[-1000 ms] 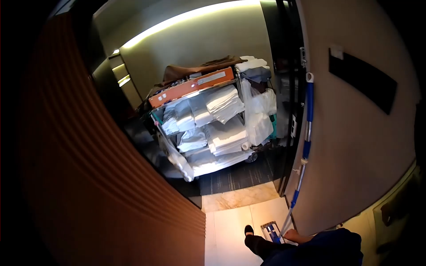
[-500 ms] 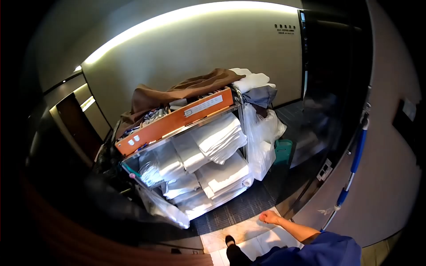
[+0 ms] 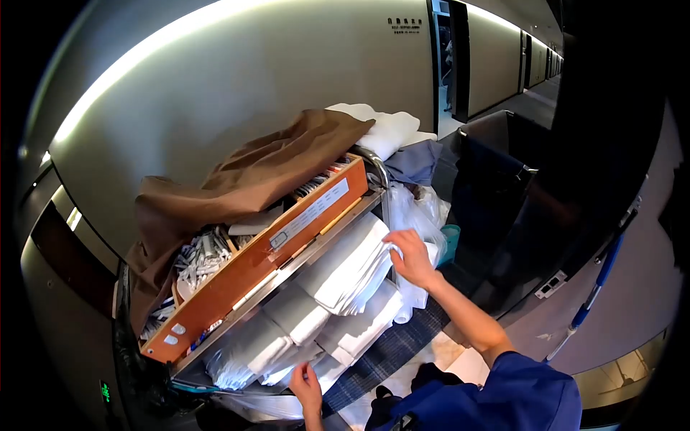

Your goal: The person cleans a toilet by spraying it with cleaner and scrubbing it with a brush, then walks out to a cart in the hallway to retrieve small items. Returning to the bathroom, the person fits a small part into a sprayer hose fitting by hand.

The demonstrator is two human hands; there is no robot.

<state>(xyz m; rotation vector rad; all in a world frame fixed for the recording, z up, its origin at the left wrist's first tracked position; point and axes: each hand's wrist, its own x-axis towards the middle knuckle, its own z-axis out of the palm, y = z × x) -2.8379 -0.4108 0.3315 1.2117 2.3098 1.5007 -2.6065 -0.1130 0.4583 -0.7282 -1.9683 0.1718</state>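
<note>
A loaded cart stands close in front, with an orange-brown tray [image 3: 259,262] of small packets on top, partly under a brown cloth [image 3: 244,176]. Stacks of folded white linen [image 3: 348,269] fill the shelves below. My right hand [image 3: 412,258] is at the right edge of the upper stack, fingers curled and apart, nothing visible in them. Near the lower white linen [image 3: 291,316] is my left hand [image 3: 307,386], raised with its fingers bent together; whether they hold anything is hidden.
White bundles [image 3: 384,133] and a grey-blue cloth [image 3: 415,161] lie at the cart's right end, above clear plastic bags [image 3: 413,215]. A dark cart or bin [image 3: 496,151] stands farther right. A blue-handled pole [image 3: 596,287] leans by the right wall. A corridor runs back.
The cart is nearer and larger in view. My right hand has risen from low over the floor to the linen, and my left hand has come into view at the bottom.
</note>
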